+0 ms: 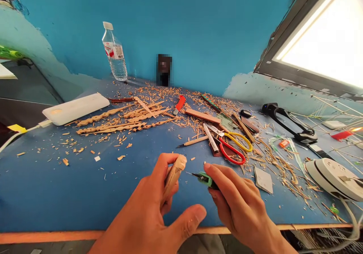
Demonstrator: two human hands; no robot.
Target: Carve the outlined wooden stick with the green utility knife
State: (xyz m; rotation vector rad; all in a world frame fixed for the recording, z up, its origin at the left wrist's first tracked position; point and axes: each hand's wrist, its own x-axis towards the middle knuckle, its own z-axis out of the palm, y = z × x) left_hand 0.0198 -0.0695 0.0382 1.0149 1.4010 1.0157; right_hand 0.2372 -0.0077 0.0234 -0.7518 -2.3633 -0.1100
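Observation:
My left hand [150,204] is closed around a piece of wood [172,176] with a pale, cut upper end; its thumb sticks out to the right, off the wood. In my right hand [241,197] is a green-handled craft knife [206,179], gripped between thumb and fingers. Its thin blade points left toward the wood, with a small gap between them. Beyond my hands lie a pencil-like wooden stick with a dark tip [194,142], a white marker-like tube [210,137] and scissors [234,147] with red and yellow handles.
Several carved wooden strips [113,125] lie left of a red utility knife [179,104], among scattered shavings. A water bottle [115,59] stands by the wall. A white power strip [76,108] is at left, a round white socket unit [334,176] at right. The table's front edge [51,237] runs below.

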